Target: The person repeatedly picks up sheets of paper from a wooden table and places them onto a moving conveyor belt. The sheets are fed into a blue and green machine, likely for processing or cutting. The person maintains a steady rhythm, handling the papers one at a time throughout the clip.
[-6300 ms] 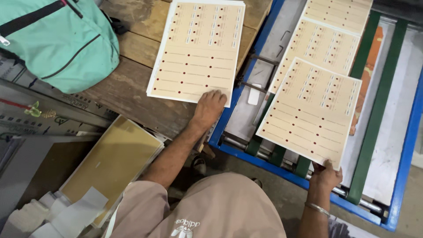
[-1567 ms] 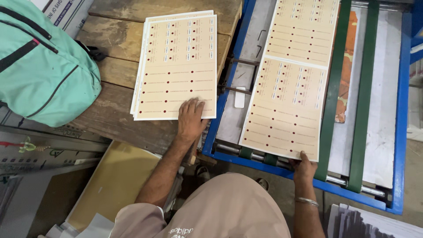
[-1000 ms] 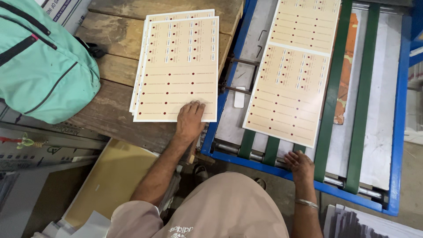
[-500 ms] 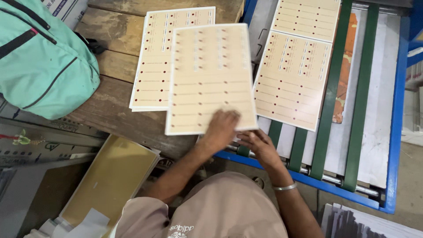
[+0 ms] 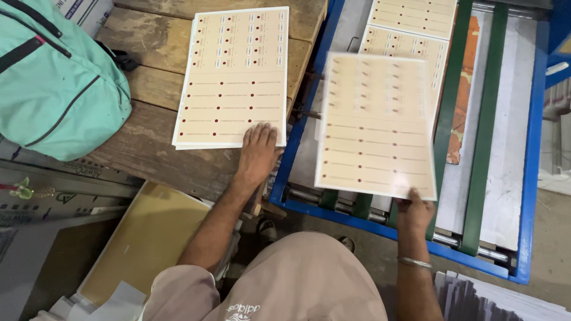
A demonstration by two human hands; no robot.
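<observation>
Your right hand (image 5: 414,215) pinches the near edge of a blurred cream sheet (image 5: 376,125), held above the green belts (image 5: 488,128) of the blue conveyor (image 5: 532,148). Your left hand (image 5: 257,151) lies flat, fingers spread, on the near corner of the stack (image 5: 235,74) on the wooden bench (image 5: 148,148). Keep that palm steadying the stack, carry the sheet flat and level, and square its edges over the pile before loosening the grip.

Wooden bench (image 5: 148,148): rough planks, carries a stack of cream sheets (image 5: 235,74) and a teal backpack (image 5: 56,77) at its left end. Blue conveyor (image 5: 532,148) beside it: green belts (image 5: 485,119), more cream sheets (image 5: 410,30) lying flat.
</observation>
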